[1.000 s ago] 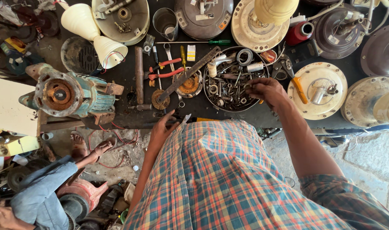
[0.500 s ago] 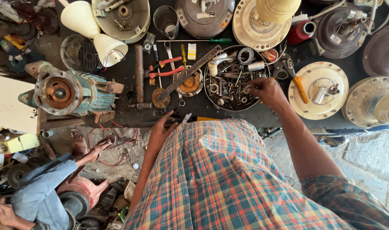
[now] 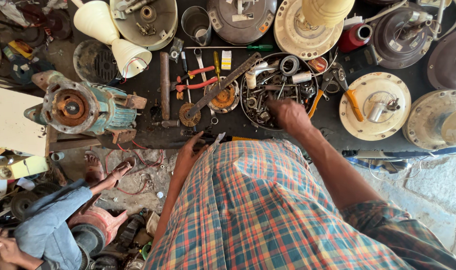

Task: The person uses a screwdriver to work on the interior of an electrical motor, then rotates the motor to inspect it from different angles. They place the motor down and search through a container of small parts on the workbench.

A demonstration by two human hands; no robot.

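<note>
Your right hand (image 3: 289, 114) digs into the round tray of metal parts (image 3: 248, 107), while your left hand (image 3: 188, 155) rests at the dark tabletop (image 3: 148, 127) edge.

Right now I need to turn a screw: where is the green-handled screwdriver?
The screwdriver lies across the far side of the bench, just beyond the round tray of parts, between the steel cup and the cream fan motor.

bench (image 3: 153, 131): dark, matt, grimy | tray (image 3: 248, 107): dull metal, full of greasy steel parts | motor (image 3: 83, 107): rusty rough iron, teal paint | fan covers (image 3: 375, 105): cream enamel, scuffed | pliers (image 3: 195, 79): red plastic grips | shirt (image 3: 268, 210): checked woven cloth
</note>
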